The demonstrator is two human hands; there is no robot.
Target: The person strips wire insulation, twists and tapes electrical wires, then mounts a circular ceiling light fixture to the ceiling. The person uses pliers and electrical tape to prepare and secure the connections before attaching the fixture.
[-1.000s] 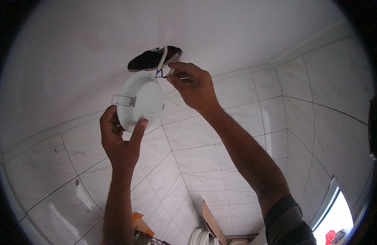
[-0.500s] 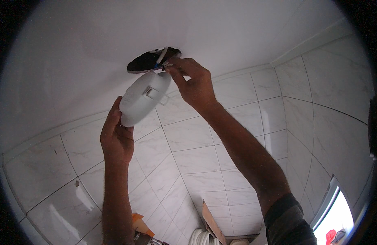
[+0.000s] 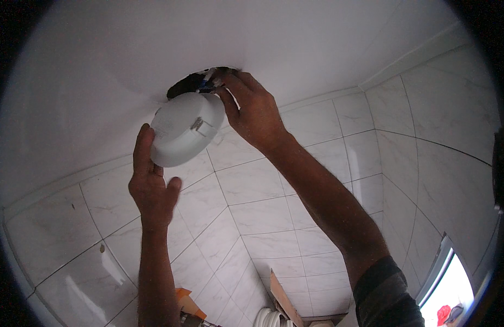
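A round white ceiling light (image 3: pixel 178 131) hangs tilted just below a dark round hole (image 3: pixel 185 86) in the ceiling, with a small clip on its side. My left hand (image 3: pixel 153 191) is at its lower left edge, the fingers stretched against the rim and the thumb spread away from it. At the right side of the opening, my right hand (image 3: pixel 255 109) reaches up with its fingertips closed on wires (image 3: pixel 207 84), some of them blue. Part of those fingertips is hidden inside the hole.
White ceiling (image 3: pixel 317 38) surrounds the hole. Marble-look tiled walls (image 3: pixel 263 212) stand below and to the right. At the bottom are an orange piece (image 3: pixel 191 305), a coil of white tubing (image 3: pixel 269 318) and a leaning board (image 3: pixel 285 297). A bright window (image 3: pixel 448 283) is at lower right.
My right hand has moved the wires up into the hole. The light has shifted slightly left and turned more face-on. My left thumb has come away from the light.
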